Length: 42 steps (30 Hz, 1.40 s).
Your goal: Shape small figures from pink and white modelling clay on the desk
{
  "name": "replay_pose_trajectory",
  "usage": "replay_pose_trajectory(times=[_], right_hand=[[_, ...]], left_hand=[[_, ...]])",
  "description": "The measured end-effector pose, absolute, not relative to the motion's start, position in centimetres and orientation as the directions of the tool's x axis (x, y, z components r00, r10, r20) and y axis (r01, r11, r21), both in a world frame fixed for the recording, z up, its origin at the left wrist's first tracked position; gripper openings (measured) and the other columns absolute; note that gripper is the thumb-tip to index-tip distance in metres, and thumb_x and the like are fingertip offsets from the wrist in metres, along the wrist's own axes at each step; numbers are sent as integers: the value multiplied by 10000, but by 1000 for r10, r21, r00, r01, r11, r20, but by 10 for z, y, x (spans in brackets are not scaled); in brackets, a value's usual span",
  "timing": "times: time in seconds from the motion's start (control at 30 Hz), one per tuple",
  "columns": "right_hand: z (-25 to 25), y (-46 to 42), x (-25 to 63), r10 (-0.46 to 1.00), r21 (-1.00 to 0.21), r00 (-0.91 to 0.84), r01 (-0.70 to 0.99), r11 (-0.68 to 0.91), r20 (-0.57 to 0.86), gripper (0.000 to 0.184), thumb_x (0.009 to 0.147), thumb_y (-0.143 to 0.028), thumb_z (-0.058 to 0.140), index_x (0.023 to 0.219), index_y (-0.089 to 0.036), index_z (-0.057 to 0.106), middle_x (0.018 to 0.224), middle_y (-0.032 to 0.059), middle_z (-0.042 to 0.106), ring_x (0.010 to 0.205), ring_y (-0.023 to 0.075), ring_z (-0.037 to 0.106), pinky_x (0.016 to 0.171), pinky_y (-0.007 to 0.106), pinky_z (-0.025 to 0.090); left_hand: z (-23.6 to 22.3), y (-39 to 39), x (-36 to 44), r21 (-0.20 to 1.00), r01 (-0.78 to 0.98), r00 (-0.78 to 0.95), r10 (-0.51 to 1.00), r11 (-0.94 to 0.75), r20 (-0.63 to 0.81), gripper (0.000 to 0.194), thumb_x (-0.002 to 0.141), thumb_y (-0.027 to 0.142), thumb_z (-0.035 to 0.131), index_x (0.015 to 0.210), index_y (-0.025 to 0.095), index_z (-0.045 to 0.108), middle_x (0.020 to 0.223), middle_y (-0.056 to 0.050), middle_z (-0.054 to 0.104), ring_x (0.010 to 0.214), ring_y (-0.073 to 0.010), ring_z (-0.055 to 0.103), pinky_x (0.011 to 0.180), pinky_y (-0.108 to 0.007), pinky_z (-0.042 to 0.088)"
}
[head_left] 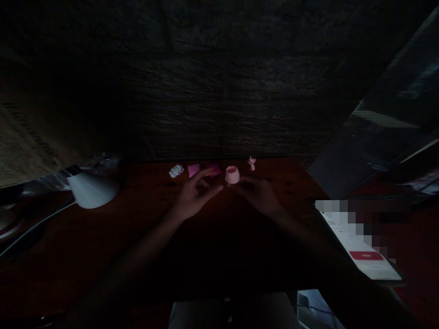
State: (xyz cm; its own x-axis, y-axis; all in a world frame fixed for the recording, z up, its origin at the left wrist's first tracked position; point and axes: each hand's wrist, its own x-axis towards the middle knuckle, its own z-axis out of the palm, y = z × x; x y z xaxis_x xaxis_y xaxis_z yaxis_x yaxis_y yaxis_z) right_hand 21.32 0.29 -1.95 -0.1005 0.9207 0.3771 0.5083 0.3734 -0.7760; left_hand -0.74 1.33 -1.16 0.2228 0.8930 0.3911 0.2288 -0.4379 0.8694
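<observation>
A small pale pink pot (pixel 232 175), open at the top and apparently hollow, sits upright between my hands; it looks like modelling clay. My left hand (pixel 192 195) is to its left, thumb and fingers apart, with a small gap between thumb tip and pot. From the right, my right hand (pixel 260 194) reaches toward the pot, fingers stretched out; in the dim light I cannot tell whether the fingertips touch it. A small pink piece with a flared top (pixel 252 163) stands behind my right hand. Beyond my left hand lie a pink square (pixel 194 170) and a magenta piece (pixel 214 169).
A crumpled white lump (pixel 176 171) lies left of the pink square on the dark wooden table (pixel 144 214). At left stands a white cone-shaped lamp head (pixel 92 188) with a cable. A lit screen (pixel 363 246) is at right. A textured wall (pixel 222 91) rises behind.
</observation>
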Motion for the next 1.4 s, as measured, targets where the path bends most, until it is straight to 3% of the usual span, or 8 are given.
replay_pose_trajectory(times=[0.23,0.5,0.7,0.83,1.0,1.17,1.27,1.4], right_hand=[[-9,32,278,869,-677,395,729,-99,297,281,893,-402,637,966,-177,787,941,93,803,869,245,753,738,290,506],[-18,53,289,873,-535,407,817,-215,270,273,888,-353,659,1046,-183,805,1004,147,797,935,288,760,751,308,526],[-24,57,289,895,-503,361,842,-192,263,257,892,-335,654,1067,-215,800,1028,118,799,948,266,756,794,303,527],[-18,49,290,906,-517,349,836,-185,240,246,881,-305,665,1060,-204,799,1025,114,799,935,266,761,785,297,532],[-1,22,280,920,-541,307,830,-134,244,271,917,-270,613,1103,-167,781,1059,159,786,988,308,752,754,315,523],[13,5,231,965,-564,71,821,86,251,162,883,-208,650,900,-235,809,945,82,806,864,232,763,711,263,492],[12,5,195,923,-561,-304,733,384,234,195,919,-258,623,831,-222,793,863,45,800,779,194,746,723,267,489],[-5,4,165,908,-685,-304,597,418,289,208,938,-274,592,857,-221,776,891,40,791,821,188,737,817,297,510]], left_hand=[[-12,23,-18,836,234,101,867,-497,488,311,840,416,714,1078,215,707,1019,-60,767,919,-202,699,839,-356,549],[-6,19,-22,866,238,92,897,-441,431,366,852,471,674,1087,193,700,1051,-82,759,867,-201,699,782,-327,530],[1,22,-32,816,353,121,887,-458,446,314,868,470,623,992,199,721,1083,-88,756,1046,-243,683,891,-359,517],[8,26,-57,693,555,358,884,-461,301,344,786,504,706,952,204,732,1048,-93,760,994,-273,694,901,-391,511],[8,22,-74,738,575,442,893,-353,83,532,641,518,818,1055,201,710,1019,-82,754,825,-242,712,721,-324,531],[-1,24,-72,742,569,493,869,-355,38,341,658,414,776,923,210,709,816,-26,736,762,-213,683,680,-287,505],[0,26,-70,742,568,502,864,-357,32,274,710,423,738,876,206,715,823,-34,743,787,-216,687,713,-299,515],[7,21,-62,787,501,479,872,-361,95,265,762,452,715,862,207,731,888,-53,764,863,-227,698,821,-347,542]])
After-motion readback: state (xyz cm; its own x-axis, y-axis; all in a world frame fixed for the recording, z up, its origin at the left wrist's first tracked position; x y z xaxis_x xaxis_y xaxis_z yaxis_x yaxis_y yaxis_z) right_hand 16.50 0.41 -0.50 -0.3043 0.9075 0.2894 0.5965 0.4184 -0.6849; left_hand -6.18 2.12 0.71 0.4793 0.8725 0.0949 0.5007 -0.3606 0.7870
